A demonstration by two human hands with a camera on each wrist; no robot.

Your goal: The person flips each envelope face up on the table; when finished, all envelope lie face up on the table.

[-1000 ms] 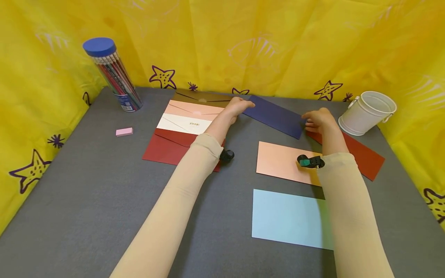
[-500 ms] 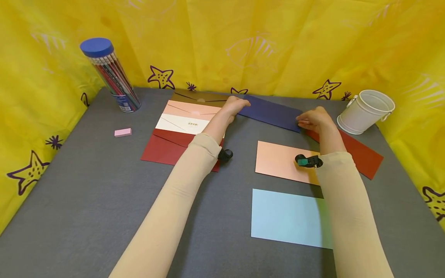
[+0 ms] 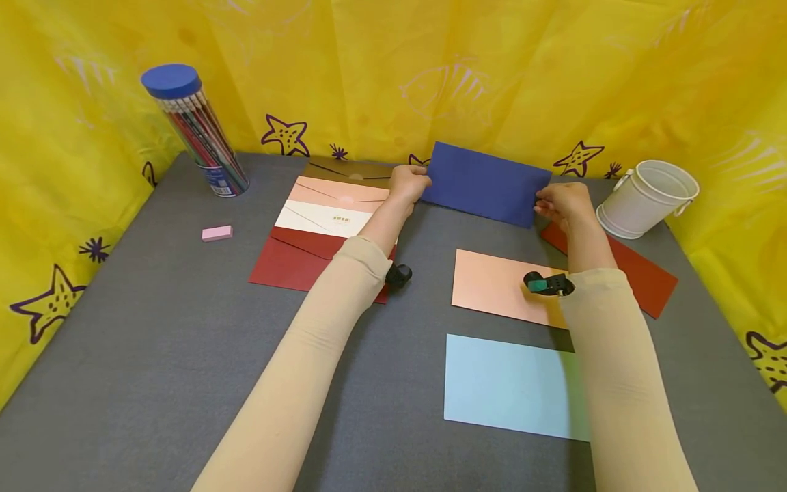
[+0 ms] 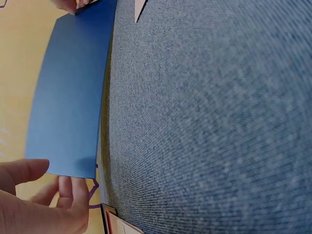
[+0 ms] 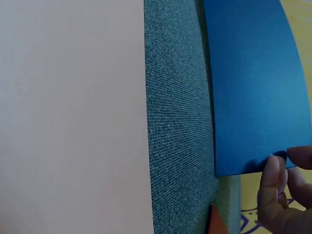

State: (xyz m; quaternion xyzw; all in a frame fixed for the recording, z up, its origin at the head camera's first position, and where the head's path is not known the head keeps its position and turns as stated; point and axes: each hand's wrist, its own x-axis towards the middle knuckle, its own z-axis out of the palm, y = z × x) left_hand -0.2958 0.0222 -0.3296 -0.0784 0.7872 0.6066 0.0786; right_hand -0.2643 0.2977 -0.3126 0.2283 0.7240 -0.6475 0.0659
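Blue envelope (image 3: 486, 183) pinched at both ends: your left hand (image 3: 407, 183), your right hand (image 3: 567, 203). Tilted up, far side of the table (image 3: 154, 355) (lower edge touching? can't tell). Likely a positioning step; next calls for lowering it evenly, both ends together.

The blue paper (image 3: 482, 184), flat a second ago, now tilts steeply upward.
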